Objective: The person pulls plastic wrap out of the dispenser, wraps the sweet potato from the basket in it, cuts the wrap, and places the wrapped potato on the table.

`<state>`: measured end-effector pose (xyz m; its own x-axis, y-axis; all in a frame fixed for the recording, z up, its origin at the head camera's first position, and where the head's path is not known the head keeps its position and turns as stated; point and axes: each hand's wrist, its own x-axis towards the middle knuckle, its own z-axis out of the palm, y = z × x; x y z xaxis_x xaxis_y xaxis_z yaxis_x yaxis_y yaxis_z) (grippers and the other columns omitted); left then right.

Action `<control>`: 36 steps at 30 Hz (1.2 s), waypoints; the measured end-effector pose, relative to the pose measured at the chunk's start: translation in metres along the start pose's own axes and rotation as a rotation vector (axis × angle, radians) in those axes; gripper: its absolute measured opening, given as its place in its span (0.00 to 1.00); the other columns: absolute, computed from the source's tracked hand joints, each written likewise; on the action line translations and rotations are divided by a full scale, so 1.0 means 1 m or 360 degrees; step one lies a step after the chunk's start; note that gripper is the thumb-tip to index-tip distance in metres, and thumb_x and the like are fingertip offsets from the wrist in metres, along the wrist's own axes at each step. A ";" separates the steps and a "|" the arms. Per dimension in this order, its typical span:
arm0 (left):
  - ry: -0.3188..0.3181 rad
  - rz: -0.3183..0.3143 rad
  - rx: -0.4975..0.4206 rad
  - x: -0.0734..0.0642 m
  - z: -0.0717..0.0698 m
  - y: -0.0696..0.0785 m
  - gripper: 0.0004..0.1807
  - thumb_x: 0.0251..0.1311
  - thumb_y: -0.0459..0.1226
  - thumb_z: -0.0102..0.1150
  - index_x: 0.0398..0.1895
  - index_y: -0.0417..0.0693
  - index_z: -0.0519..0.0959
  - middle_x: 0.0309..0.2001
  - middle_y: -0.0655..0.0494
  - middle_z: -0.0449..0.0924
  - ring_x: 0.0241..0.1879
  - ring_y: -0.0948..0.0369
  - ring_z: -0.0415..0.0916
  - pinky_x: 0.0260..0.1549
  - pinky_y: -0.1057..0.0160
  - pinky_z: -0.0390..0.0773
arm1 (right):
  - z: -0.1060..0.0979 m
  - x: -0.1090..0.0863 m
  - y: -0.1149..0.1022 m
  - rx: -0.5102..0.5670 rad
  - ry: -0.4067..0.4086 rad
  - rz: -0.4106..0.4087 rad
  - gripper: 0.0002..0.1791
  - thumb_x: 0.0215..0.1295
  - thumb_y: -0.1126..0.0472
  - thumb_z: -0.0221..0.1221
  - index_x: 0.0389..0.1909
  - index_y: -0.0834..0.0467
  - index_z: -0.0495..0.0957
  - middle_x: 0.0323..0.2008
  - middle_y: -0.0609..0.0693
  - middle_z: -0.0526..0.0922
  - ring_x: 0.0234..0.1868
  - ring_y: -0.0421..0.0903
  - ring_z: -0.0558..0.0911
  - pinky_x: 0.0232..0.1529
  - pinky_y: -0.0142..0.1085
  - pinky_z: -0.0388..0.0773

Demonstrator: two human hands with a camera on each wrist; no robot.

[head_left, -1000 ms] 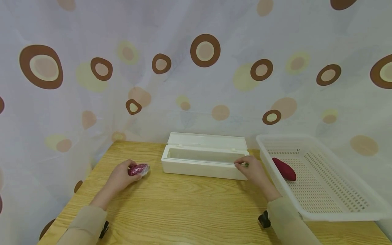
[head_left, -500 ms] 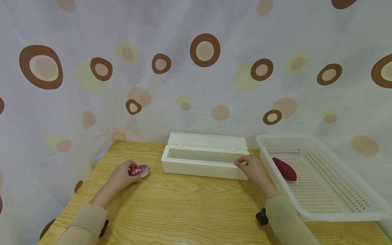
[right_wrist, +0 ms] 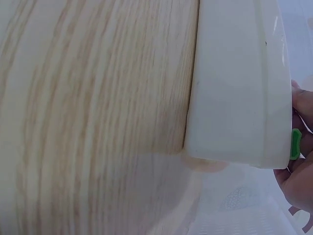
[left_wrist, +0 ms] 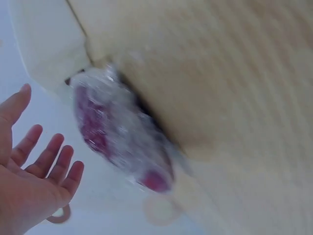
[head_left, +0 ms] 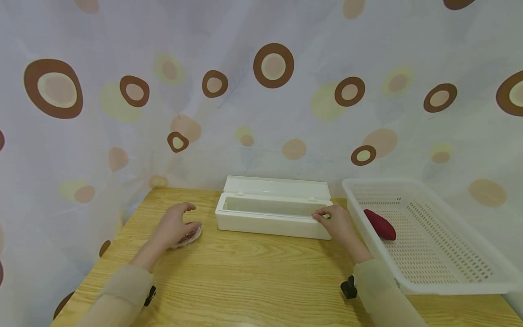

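In the head view my left hand (head_left: 170,228) is above a plastic-wrapped purple item (head_left: 192,236) on the table's left side. The left wrist view shows the fingers (left_wrist: 48,159) spread and apart from the wrapped bundle (left_wrist: 117,129), which is oblong with clear film crumpled round it. A long white box (head_left: 271,226), lid (head_left: 275,187) raised at the back, stands at the table's far side; it looks like a cling film dispenser. At its front right rim my right hand (head_left: 338,226) pinches a small green slider (right_wrist: 295,144), mostly hidden by the fingers from above.
A white perforated plastic basket (head_left: 453,289) stands on the right, close to the right forearm. Inside it lies a dark red, sweet-potato-shaped item (head_left: 380,225). Behind the wooden table (head_left: 245,277) hangs a patterned curtain (head_left: 229,118).
My left hand has let go of the wrapped purple item, opened and risen slightly to the right. The item stays on the table. My right hand has barely moved at the box's rim.
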<state>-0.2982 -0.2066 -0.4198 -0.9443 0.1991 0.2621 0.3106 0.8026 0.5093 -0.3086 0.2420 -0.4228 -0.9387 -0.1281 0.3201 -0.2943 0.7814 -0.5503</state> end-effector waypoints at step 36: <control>-0.0035 0.0265 0.0079 0.070 0.057 0.078 0.05 0.61 0.37 0.60 0.35 0.47 0.84 0.35 0.56 0.84 0.44 0.54 0.75 0.52 0.49 0.69 | -0.001 0.004 0.001 0.0067 -0.0004 -0.0019 0.07 0.60 0.61 0.62 0.37 0.58 0.86 0.39 0.55 0.86 0.36 0.48 0.79 0.31 0.35 0.68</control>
<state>-0.3460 -0.0986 -0.4087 -0.8826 0.3433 0.3213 0.4576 0.7841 0.4192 -0.3124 0.2428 -0.4218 -0.9356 -0.1388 0.3247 -0.3126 0.7533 -0.5786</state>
